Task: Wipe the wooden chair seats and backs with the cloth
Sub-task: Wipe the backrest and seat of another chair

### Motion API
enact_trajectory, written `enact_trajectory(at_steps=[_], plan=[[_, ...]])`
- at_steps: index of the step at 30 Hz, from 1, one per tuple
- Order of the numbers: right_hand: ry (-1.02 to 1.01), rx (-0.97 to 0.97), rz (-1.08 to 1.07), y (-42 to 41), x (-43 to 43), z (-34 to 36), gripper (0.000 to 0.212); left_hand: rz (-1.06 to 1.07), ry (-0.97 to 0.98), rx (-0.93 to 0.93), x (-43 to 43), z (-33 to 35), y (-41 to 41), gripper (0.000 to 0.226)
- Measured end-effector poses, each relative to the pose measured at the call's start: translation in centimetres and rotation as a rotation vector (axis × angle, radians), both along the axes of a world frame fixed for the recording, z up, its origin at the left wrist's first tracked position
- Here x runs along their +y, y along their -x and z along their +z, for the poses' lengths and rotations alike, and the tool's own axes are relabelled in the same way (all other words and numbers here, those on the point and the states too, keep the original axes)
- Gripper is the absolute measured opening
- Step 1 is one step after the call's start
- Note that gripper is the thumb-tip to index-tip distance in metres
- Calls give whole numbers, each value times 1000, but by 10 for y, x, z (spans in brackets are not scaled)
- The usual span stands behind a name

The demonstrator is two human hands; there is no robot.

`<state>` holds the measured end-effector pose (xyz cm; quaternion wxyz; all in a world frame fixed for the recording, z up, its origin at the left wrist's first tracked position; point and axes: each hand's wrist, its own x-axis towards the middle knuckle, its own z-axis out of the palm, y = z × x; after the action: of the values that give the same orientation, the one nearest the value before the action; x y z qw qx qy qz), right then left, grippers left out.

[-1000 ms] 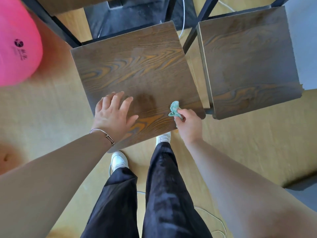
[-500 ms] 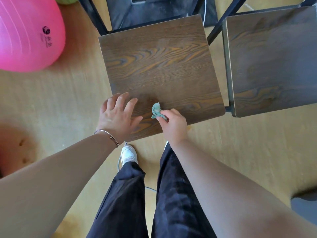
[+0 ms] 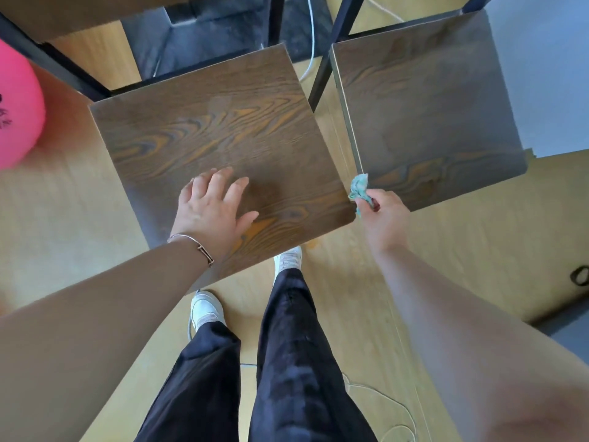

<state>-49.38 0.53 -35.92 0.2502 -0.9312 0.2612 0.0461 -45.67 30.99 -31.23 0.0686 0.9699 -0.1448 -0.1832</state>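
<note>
Wood floor [image 3: 63, 218], pale, under everything. Two dark wooden seats stood side by side: near seat [image 3: 223, 138] centre-left, second seat [image 3: 430, 116] to its right, narrow gap between. Pink ball [image 3: 19, 106] sat at the left edge, off the job. Left hand [image 3: 210, 212] lay flat on the near seat's front half, fingers [image 3: 223, 183] straight and spread, holding nothing; bracing, by the look of it. Right hand [image 3: 385, 221] was off that seat's front right corner, its fingers curled tight round the cloth [image 3: 359, 186]. Cloth was a small teal wad, long axis front to back, poking forward out of the fist. It touched or sat just short of the second seat's front left corner, couldn't tell which. Second seat lay ahead-right of the cloth, right hand much nearer it than the left. My read: next wipe goes onto that seat; chair backs weren't in view
</note>
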Motion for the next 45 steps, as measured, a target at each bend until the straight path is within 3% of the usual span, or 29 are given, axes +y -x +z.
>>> enact_trajectory(at_steps=[13,36,42,45], plan=[[-47,-34,-21,18,50,-13,21,-40,-7,60,0,-5,14,66],[-147,-29,365,74,262,-14,20,348,-1,93,178,-6,107,62],[-273,42,539,106,313,-11,23,384,-23,102,197,-2,120,64],[-314,73,528,105,319,-5,23,384,-34,105,198,3,117,64]])
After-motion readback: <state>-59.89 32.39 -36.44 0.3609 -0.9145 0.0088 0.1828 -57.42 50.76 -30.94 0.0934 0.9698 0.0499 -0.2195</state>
